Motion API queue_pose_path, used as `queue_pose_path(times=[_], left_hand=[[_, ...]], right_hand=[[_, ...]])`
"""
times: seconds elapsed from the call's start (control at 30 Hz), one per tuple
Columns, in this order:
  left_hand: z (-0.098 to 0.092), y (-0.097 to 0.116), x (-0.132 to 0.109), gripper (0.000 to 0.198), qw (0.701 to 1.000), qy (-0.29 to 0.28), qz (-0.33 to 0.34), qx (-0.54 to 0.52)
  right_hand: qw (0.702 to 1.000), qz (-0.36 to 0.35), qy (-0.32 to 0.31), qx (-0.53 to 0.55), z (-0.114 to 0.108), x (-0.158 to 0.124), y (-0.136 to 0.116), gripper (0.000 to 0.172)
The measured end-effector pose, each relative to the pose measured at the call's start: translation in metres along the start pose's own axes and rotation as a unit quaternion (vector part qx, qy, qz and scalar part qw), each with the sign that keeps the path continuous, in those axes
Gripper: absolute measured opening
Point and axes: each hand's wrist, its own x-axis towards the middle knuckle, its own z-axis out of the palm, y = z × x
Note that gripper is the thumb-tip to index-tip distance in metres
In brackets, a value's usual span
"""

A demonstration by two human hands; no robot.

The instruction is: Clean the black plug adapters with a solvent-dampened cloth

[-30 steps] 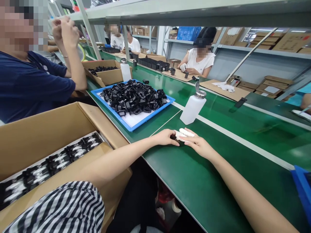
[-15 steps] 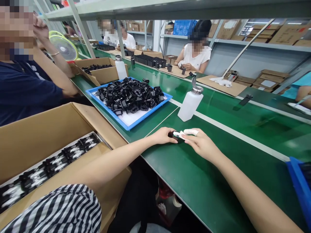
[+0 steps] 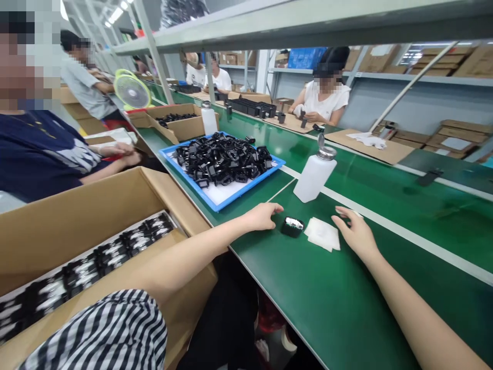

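Head view, with left hand [image 3: 264, 217] half open and holding nothing, just beside a small black housing [image 3: 291, 231] on the green bench [image 3: 327, 303], and with right hand [image 3: 359, 237] loosely open, likewise empty, near a white cloth [image 3: 322, 235] lying just right of that housing.
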Motion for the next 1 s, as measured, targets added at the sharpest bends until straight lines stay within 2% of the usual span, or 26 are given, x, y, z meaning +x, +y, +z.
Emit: queue_pose_path(times=[0.07,0.13,0.2,0.23,0.3,0.4,0.53,0.63,0.7,0.73,0.8,0.87,1.0], left_hand=[[-0.017,-0.007,-0.003,0.039,0.989,0.090,-0.030,0.112],[-0.036,-0.018,-0.005,0.034,0.954,0.196,-0.086,0.208],[-0.051,-0.033,-0.007,0.033,0.914,0.275,-0.155,0.255],[-0.057,-0.042,-0.007,0.033,0.902,0.295,-0.184,0.256],[-0.064,-0.057,-0.008,0.031,0.896,0.307,-0.217,0.235],[-0.069,-0.072,-0.010,0.022,0.903,0.306,-0.219,0.206],[-0.076,-0.068,-0.008,0.018,0.907,0.323,-0.199,0.181],[-0.078,-0.048,-0.003,0.018,0.928,0.336,-0.144,0.066],[-0.074,-0.028,-0.001,0.018,0.940,0.332,-0.079,-0.021],[-0.070,-0.018,-0.002,0.017,0.943,0.330,-0.038,-0.029],[-0.060,0.001,-0.006,0.015,0.939,0.337,0.049,0.047],[-0.048,0.015,-0.012,0.016,0.913,0.350,0.129,0.162],[-0.025,0.028,-0.021,0.022,0.863,0.326,0.243,0.300]], right_hand=[[1.000,0.002,0.020,0.005,0.003,0.001,0.006,0.039],[1.000,0.002,0.019,-0.006,0.005,0.001,0.008,0.038],[0.999,-0.024,0.017,-0.035,0.006,0.001,0.008,0.036],[0.998,-0.039,0.014,-0.047,0.007,0.000,0.007,0.036],[0.996,-0.062,0.002,-0.064,0.008,-0.001,0.005,0.036],[0.994,-0.075,-0.007,-0.073,0.008,-0.002,0.004,0.037],[0.995,-0.080,0.036,-0.045,0.005,-0.004,-0.003,0.033],[0.995,-0.063,0.064,0.046,0.002,-0.009,-0.022,0.030],[0.990,-0.054,0.036,0.124,0.001,-0.014,-0.043,0.028],[0.986,-0.050,0.009,0.159,0.001,-0.016,-0.055,0.028],[0.975,-0.039,-0.050,0.215,0.003,-0.018,-0.078,0.029],[0.961,-0.022,-0.097,0.259,0.008,-0.015,-0.096,0.032],[0.940,0.006,-0.174,0.295,0.018,-0.006,-0.109,0.033]])
